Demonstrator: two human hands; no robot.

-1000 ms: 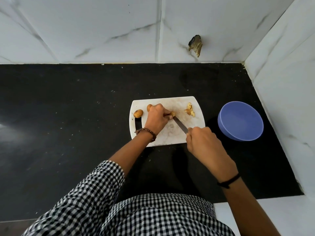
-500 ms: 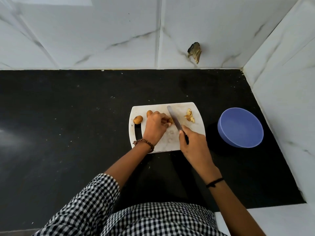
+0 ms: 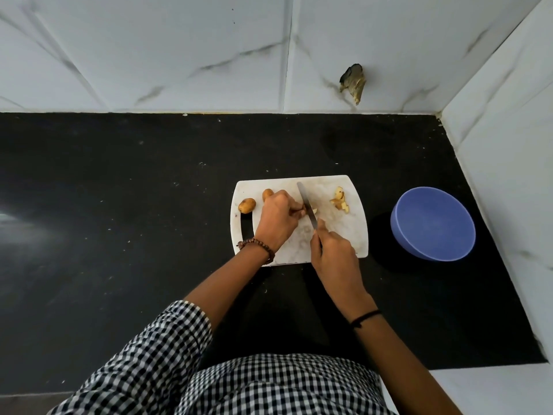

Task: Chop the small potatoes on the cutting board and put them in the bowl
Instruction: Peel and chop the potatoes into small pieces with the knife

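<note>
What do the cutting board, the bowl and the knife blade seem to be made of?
Cutting board: probably white plastic, matte, with scuffed marks.
Bowl: likely plastic, smooth uniform blue, dull sheen.
Knife blade: apparently metal, grey and shiny.

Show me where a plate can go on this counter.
Widest bare patch: the black counter left of the cutting board. Another strip lies between board and tiled back wall. A narrow gap separates board and blue bowl. Crowded: the board itself, with left hand on a potato, right hand gripping the knife, whole potatoes and cut pieces.
</note>
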